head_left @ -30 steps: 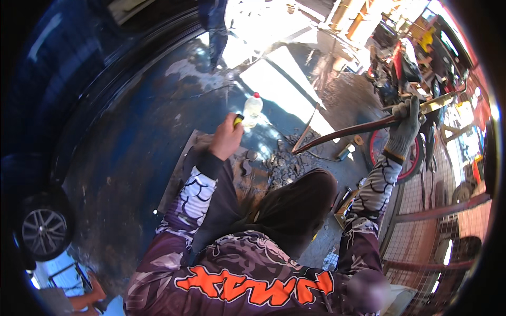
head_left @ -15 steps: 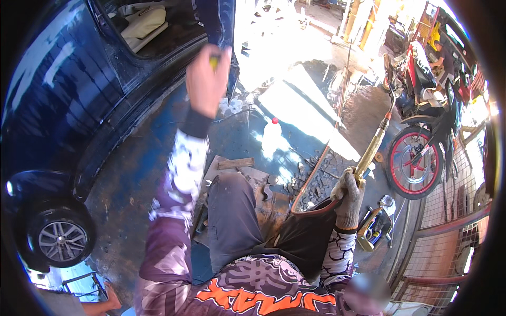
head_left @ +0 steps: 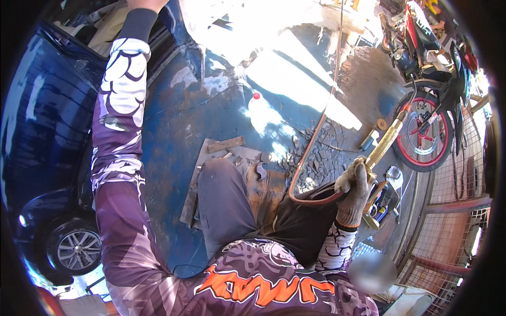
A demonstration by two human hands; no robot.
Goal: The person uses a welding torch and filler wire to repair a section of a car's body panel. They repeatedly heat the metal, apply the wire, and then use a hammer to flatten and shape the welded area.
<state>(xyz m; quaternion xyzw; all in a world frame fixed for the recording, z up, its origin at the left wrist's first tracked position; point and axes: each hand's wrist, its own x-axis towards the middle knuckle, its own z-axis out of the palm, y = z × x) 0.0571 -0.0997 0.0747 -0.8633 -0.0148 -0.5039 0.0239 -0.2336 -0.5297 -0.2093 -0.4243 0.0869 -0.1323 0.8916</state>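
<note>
My right hand (head_left: 354,184), in a grey knit glove, is closed around the brass-coloured gas torch (head_left: 387,139). The torch slants up and right, its thin bent neck overlapping the motorcycle wheel in view. From its lower end a reddish-brown hose (head_left: 307,167) loops over my right thigh and runs up toward the far side. My bare left hand (head_left: 147,4) reaches far forward at the top edge, near the dark blue car (head_left: 50,131). Only its wrist end shows; the fingers are cut off, so what they hold is hidden.
A motorcycle (head_left: 427,121) with a red-rimmed wheel stands at right beside a mesh fence (head_left: 448,181). Metal scraps (head_left: 327,145) and a red-capped bottle (head_left: 258,105) lie ahead in glare. Wood pieces (head_left: 226,144) are by my knees; a toolbox (head_left: 380,203) sits at right.
My left arm has stretched further forward and left, taking the hand to the top edge. My right hand has shifted slightly right with the torch. The view has also moved.
</note>
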